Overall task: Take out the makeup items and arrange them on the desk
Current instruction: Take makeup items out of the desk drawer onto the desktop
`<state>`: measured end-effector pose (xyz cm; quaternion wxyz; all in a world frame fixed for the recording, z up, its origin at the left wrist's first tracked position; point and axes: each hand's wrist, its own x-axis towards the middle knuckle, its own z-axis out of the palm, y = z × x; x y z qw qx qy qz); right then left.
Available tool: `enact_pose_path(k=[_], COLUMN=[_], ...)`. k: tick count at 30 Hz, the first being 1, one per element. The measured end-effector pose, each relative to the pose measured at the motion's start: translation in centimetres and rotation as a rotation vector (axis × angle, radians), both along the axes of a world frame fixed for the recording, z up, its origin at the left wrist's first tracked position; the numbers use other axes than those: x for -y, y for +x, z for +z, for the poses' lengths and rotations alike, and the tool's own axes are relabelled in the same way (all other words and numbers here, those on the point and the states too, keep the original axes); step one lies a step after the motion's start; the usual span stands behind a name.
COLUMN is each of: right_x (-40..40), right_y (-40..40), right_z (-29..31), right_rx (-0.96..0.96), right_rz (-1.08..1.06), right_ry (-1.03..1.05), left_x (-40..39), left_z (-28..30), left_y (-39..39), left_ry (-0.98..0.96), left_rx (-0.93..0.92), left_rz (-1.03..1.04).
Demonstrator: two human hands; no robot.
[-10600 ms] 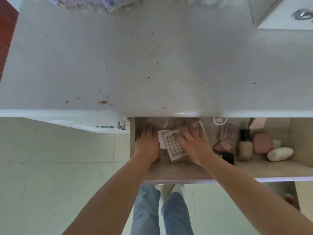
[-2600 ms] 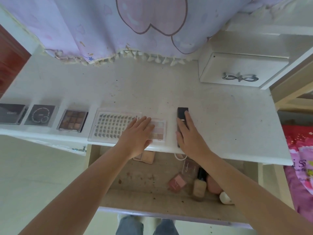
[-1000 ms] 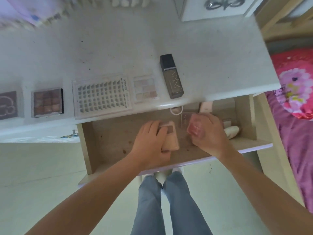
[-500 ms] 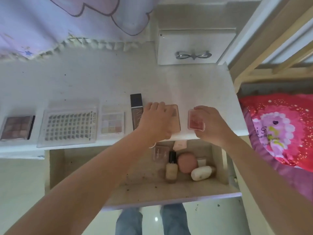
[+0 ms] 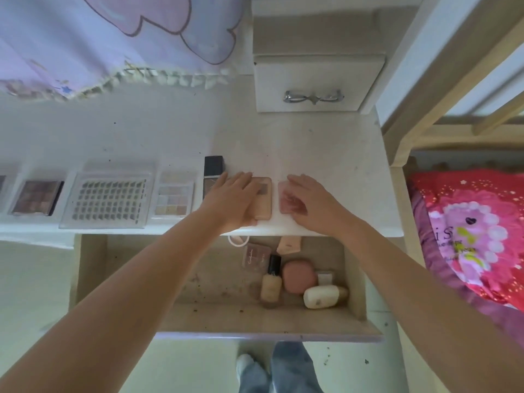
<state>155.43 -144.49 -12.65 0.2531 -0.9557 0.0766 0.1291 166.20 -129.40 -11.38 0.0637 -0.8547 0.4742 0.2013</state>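
While flat, hands on compacts.

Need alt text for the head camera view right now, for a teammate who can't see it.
Two hands rest flat on a peach compact and a pink compact on the white desk, ending a row of palettes. Below, the open drawer still holds bottles and a few more makeup items.

Only the letters "i S" on the red bedding, rest illegible
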Motion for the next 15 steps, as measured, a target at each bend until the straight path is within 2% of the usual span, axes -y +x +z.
enact_pose_path(k=[2, 4, 8, 9, 12, 15], right_x=[-0.2, -0.6, -2.1, -2.4, -2.8, -3.1], right_y=[-0.8, -2.4, -8.2, -9.8, -13.8, -16.1], right_z=[-0.3, -0.8, -2.4, -2.8, -3.6, -5.0], right_rx=[0.004, 0.087, 0.333, 0.320, 0.235, -0.052], right_rz=[-0.015, -0.098, -0.251, -0.270, -0.313, -0.251], right_ry=[0.008, 0.004, -0.067, -0.068, -0.064, -0.022], left_x=[-0.2, -0.8, -3.2, -3.6, -3.6, -3.0], left_z=[-0.1, -0.4, -2.5, -2.9, -3.3, -3.1], left_y=[-0.5, -1.6, -4.8, -5.4, -6.7, -6.8], left_ry=[0.024, -0.008, -0.299, -0.323, -0.199, -0.088], left_rx=[0.047, 0.096, 0.273, 0.278, 0.199, 0.237], left_rz=[0.016, 0.042, -0.028, -0.007, 0.110, 0.143])
